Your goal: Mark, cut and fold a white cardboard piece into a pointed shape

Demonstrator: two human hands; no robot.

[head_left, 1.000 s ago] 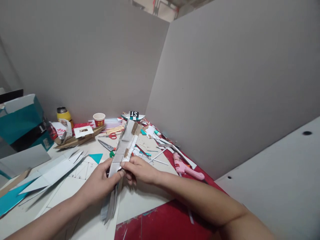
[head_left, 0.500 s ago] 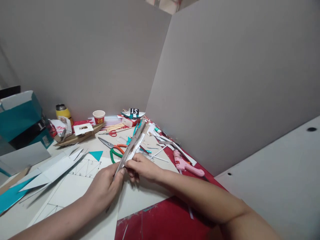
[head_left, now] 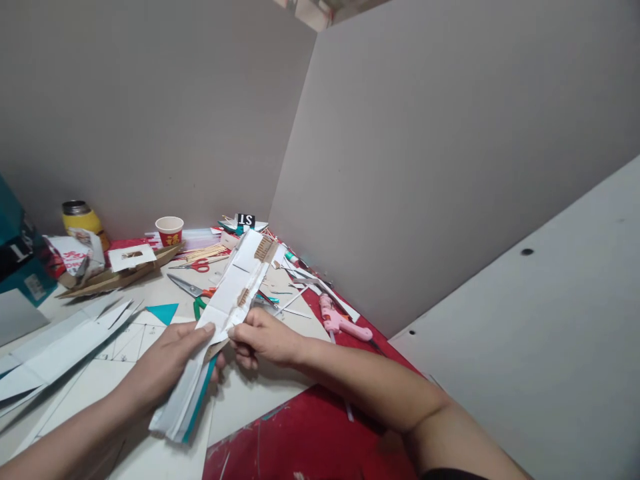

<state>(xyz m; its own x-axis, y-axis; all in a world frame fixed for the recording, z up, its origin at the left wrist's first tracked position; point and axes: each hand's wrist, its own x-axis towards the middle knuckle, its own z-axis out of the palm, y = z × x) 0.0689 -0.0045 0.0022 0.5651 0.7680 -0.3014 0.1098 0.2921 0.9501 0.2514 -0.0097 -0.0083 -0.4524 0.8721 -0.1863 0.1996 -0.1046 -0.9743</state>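
Note:
A long folded strip of white cardboard (head_left: 227, 283) slants across the middle, held above the table. Brown corrugation shows through torn patches along its right side, and a teal edge lines its lower end. My left hand (head_left: 177, 350) grips the strip from the left, thumb on top and fingertips beneath. At the right edge my right hand (head_left: 260, 337) pinches the cardboard between thumb and fingers. Behind the strip lie scissors with orange and green handles (head_left: 187, 287), partly covered by it. Smaller red scissors (head_left: 200, 265) rest farther back.
A pink glue gun (head_left: 343, 320) lies to the right on red cloth (head_left: 280, 440). Cut white card pieces (head_left: 55, 350) and drawn paper (head_left: 125, 343) are at left. A paper cup (head_left: 170, 232), yellow bottle (head_left: 83, 223) and cardboard boat shape (head_left: 120, 273) stand behind, before grey panels.
The cardboard strip has turned from nearly edge-on to show its broad white face and torn side. Both hands keep hold of it. The view has shifted rightward.

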